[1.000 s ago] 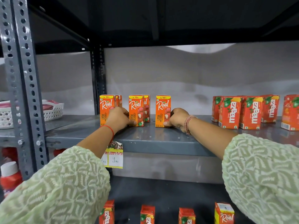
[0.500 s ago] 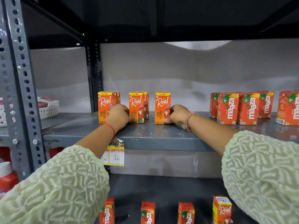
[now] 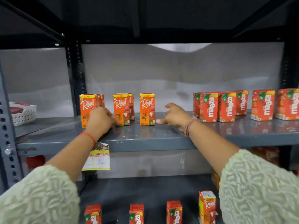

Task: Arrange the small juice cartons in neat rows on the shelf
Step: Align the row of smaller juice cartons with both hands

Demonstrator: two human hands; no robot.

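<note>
Three orange Real litchi cartons stand in a front row on the grey shelf [image 3: 145, 140]: a left carton [image 3: 87, 105], a middle carton [image 3: 121, 109] and a right carton [image 3: 147, 109]. A second carton stands behind the left one [image 3: 101, 100] and behind the middle one [image 3: 131, 102]. My left hand [image 3: 100, 118] is curled in the gap between the left and middle cartons, covering the left one's lower corner, fingertips at the middle one's base. My right hand [image 3: 174, 116] hovers just right of the right carton, fingers spread, thumb pointing at it, holding nothing.
Red Maaza cartons [image 3: 209, 107] fill the shelf's right side. On the lower shelf stand more Maaza cartons [image 3: 136, 213] and one Real carton [image 3: 207, 206]. A white basket [image 3: 24, 113] sits far left beyond the perforated post [image 3: 6, 126]. A price tag [image 3: 97, 157] hangs from the shelf edge.
My right hand has let go of the right carton, drawn back to the right and opened its fingers. My left hand stays between the left and middle cartons.
</note>
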